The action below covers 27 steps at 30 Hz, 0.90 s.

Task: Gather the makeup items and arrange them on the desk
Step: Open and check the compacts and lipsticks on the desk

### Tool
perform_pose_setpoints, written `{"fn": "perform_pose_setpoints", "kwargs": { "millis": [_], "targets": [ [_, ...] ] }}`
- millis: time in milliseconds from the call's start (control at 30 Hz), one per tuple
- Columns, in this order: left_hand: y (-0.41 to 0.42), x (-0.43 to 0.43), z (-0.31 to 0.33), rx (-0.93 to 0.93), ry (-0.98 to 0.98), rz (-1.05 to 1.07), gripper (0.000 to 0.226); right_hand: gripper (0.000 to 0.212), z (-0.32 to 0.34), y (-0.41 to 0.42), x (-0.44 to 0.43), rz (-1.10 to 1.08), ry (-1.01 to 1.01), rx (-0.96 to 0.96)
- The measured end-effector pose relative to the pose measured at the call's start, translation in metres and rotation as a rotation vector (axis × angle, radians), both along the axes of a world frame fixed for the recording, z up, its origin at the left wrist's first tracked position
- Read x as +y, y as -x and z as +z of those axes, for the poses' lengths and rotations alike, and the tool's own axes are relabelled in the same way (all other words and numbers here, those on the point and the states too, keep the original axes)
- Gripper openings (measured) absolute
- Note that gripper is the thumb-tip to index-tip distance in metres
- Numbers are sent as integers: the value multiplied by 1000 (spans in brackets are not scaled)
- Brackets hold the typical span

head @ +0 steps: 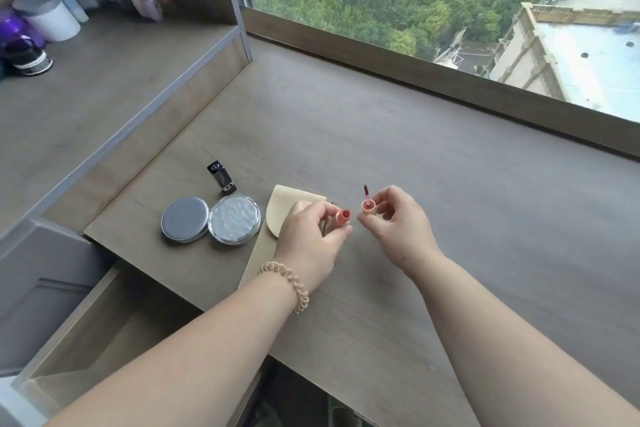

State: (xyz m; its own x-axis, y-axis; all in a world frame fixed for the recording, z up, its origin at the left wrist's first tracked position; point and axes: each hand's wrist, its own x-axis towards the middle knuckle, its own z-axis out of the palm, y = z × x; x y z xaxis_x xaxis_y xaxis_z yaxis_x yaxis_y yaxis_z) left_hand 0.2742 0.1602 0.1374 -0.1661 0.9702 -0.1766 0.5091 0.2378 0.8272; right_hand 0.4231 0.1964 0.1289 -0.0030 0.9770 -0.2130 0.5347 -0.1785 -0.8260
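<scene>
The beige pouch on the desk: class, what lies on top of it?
The left hand, holding an open lip-gloss tube, hovers over the beige pouch and covers its middle. A thin dark item peeks out under the hand; what it is cannot be told.

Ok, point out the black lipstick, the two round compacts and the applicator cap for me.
black lipstick [221, 177], head view, middle of its black case.
plain-lid compact [185, 219], head view, centre of its lid.
lettered compact [234, 220], head view, centre of its lid.
applicator cap [368, 206], head view, rim of the cap, in the right hand's fingers.
</scene>
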Motion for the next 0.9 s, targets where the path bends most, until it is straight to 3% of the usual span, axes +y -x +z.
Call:
{"fn": "perform_pose_setpoints", "kwargs": {
  "millis": [100,400,767,900],
  "targets": [
    [-6,1,-6,-56,12,34,12,12,-5,2,2,-50,-2,-1],
    [-13,-5,-24,220,-5,-60,8,7,-25,4,-8,166,-118,-343],
    [-13,-3,-28,196,19,-64,17,24,-28,1,-4,184,-117,-359],
    [-8,-2,-24,232,22,-84,37,37,-20,-5,-5,209,-74,-364]
  ]
}}
